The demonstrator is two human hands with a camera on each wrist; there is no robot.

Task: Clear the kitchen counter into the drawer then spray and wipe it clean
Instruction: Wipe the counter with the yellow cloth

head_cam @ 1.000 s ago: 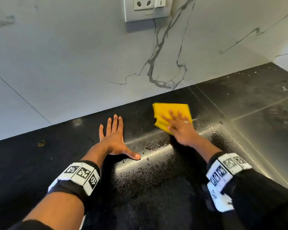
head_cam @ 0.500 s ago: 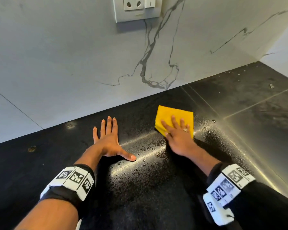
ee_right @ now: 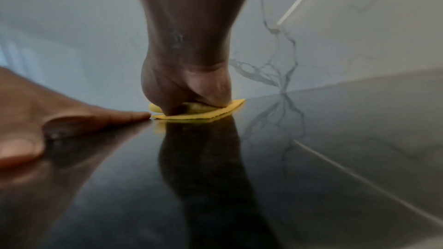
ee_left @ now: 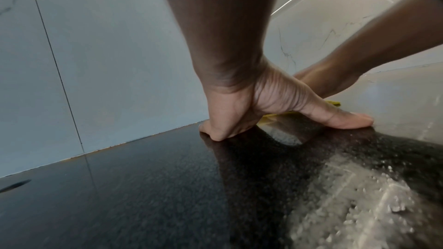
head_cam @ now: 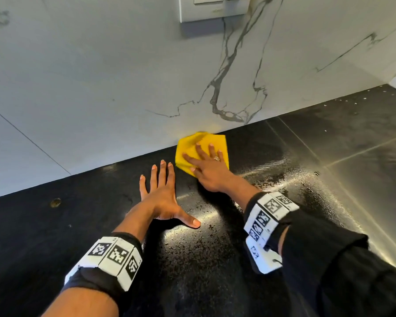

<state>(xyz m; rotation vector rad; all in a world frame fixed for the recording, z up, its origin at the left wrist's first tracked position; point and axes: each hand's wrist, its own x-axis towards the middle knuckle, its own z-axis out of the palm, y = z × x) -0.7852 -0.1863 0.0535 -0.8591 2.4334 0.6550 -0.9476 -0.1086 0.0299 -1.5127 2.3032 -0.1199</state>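
Observation:
A folded yellow cloth [head_cam: 213, 141] lies on the black counter [head_cam: 32, 227], its far edge against the marble wall. My right hand [head_cam: 206, 163] presses flat on the cloth with straight, spread fingers; in the right wrist view the heel of that hand sits on the cloth [ee_right: 230, 108]. Just left of it, my left hand [head_cam: 162, 195] rests palm down on the bare counter, fingers straight and thumb out to the right. In the left wrist view the left hand [ee_left: 251, 113] is flat on the counter [ee_left: 120, 186], with a sliver of cloth [ee_left: 333, 103] behind the thumb.
Spray droplets [head_cam: 272, 177] wet the counter to the right of the hands and toward me. A small brown spot [head_cam: 55, 202] sits on the counter at the left. A wall socket [head_cam: 213, 8] is mounted above. The counter runs on to the right along the wall.
My right hand has pushed the cloth away from me and to the left, up to the wall. The left hand has stayed flat in the same place.

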